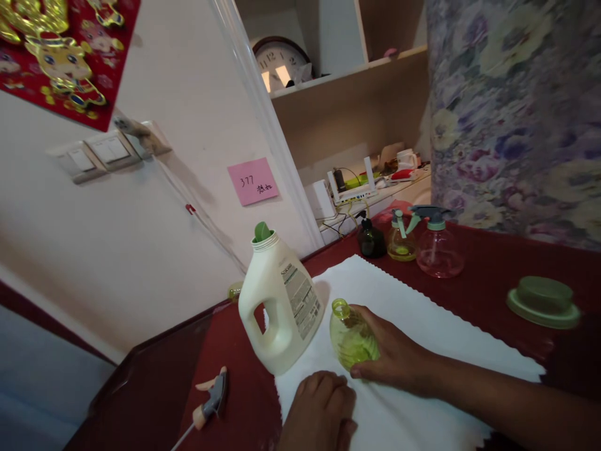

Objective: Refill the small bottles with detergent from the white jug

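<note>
My right hand [399, 357] is wrapped around a small yellow-green bottle [350, 335] with an open neck, standing on a white cloth [422, 326]. My left hand [322, 410] rests on the cloth just in front of it, fingers curled under, and nothing shows in it. A white detergent jug [282, 304] with an open green spout stands left of the bottle, at the cloth's edge. A spray-trigger head [211, 401] with its tube lies on the dark red table [493, 288] to the left.
Three spray bottles stand at the back: a dark one [372, 241], a yellow one [402, 241] and a pink one [439, 250]. A green lid [543, 302] lies at the right. A floral cover [516, 113] hangs behind. The wall at left carries switches [101, 153] and a pink note [252, 181].
</note>
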Available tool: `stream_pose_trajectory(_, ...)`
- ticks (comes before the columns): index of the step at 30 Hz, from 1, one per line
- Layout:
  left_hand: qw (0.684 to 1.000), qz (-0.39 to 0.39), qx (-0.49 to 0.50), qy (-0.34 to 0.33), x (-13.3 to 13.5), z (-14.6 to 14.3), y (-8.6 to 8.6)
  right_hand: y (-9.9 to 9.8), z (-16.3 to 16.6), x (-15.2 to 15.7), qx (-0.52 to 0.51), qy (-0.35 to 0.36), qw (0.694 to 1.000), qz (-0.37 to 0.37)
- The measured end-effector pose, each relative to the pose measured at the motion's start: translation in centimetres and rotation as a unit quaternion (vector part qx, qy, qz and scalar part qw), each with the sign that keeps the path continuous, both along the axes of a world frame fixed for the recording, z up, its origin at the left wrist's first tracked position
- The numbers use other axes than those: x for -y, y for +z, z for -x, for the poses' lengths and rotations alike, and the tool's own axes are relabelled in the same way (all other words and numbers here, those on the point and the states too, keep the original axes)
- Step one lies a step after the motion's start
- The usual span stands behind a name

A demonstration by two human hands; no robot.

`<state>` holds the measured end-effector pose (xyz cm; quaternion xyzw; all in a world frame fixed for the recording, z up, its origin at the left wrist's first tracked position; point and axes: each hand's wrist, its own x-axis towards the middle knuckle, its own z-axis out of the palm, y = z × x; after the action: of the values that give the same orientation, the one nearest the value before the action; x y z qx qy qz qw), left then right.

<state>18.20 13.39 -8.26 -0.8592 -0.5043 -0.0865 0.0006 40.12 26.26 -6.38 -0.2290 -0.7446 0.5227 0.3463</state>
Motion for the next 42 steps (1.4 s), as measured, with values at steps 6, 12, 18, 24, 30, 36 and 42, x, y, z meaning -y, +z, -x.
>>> stream_pose_trajectory(6, 0.999, -0.040, 0.003, -0.005, -0.5, 0.9, -2.0, -0.2, 0.1, 0.0, -0.006, 0.007, 1.000, 0.000)
stream_pose_trajectory(12, 0.996, -0.084, 0.000, -0.006, -0.5, 1.3, -3.2, 0.0, 0.0, 0.3, 0.005, -0.005, 1.000, 0.017)
stream_pose_trajectory(18, 0.987, -0.148, -0.047, -0.031, -1.0, 1.3, -3.9, -0.3, 0.2, 0.4, 0.042, -0.024, 0.998, 0.027)
stream_pose_trajectory(24, 0.980, -0.185, -0.067, -0.010, -1.8, 0.1, -5.4, -2.8, 0.1, -0.4, 0.048, -0.055, 0.997, 0.001)
stream_pose_trajectory(30, 0.979, -0.190, -0.074, 0.006, -2.3, -0.3, -6.0, -6.1, -0.5, -1.8, 0.046, -0.060, 0.995, -0.064)
stream_pose_trajectory(36, 0.983, -0.163, -0.081, 0.001, -2.6, -0.5, -5.1, -8.3, -0.4, -2.9, 0.058, -0.105, 0.988, -0.101)
stream_pose_trajectory(42, 0.986, -0.140, -0.086, 0.003, -2.2, -0.9, -4.2, -7.2, -0.6, -2.4, 0.068, -0.097, 0.987, -0.113)
